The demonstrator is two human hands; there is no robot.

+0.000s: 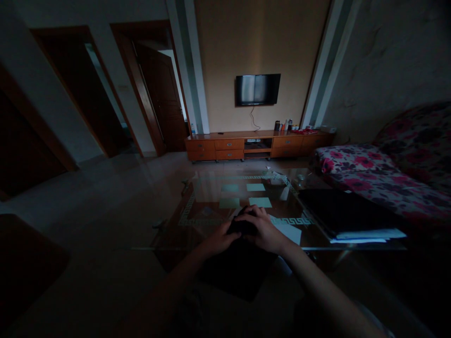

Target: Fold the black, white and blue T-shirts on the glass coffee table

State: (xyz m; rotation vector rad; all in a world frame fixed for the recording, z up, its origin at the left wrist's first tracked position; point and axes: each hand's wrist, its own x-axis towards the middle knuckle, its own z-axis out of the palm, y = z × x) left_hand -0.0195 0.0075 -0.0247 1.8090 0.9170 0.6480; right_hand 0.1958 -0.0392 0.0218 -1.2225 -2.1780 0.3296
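Both my hands are at the near edge of the glass coffee table (pixel 207 190), closed on a dark black cloth (pixel 236 270). My left hand (pixel 223 238) grips its bunched upper part from the left. From the right, my right hand (pixel 265 229) curls its fingers over the same bunch, close to the left hand. The lower part of the cloth spreads down toward me below the table edge. Its exact kind is too dark to make out. A white sheet (pixel 291 232) lies partly behind my right hand and wrist.
On the table's right side rests a black folded stack (pixel 348 211) with white and bluish layers at its near edge. A flower-patterned sofa (pixel 366 171) stands to the right. Beyond are a wooden TV cabinet (pixel 229 145), a wall television (pixel 258 89) and a partly open door (pixel 162 89).
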